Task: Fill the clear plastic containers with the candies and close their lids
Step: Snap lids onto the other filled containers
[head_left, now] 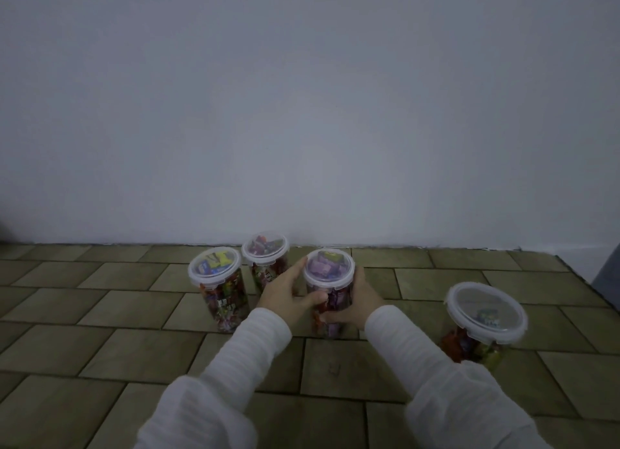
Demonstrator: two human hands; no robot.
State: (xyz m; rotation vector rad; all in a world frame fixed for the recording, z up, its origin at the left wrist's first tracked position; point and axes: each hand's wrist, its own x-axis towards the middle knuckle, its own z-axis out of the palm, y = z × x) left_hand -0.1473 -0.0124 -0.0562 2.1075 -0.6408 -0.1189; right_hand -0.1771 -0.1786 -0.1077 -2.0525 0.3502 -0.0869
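While both hands clasp it, the left hand and right hand on opposite sides, the lidded container stands upright on the tiled floor, seemingly full of candies, right of two lidded containers.

Olive-brown floor tiles w/ dark joints, staggered brick pattern, lower half of frame. Pale grey-white wall above. White ribbed sleeves at bottom centre. Clear containers w/ whitish lids, centre and right: multicolour candies inside, purple ones under centre lid.
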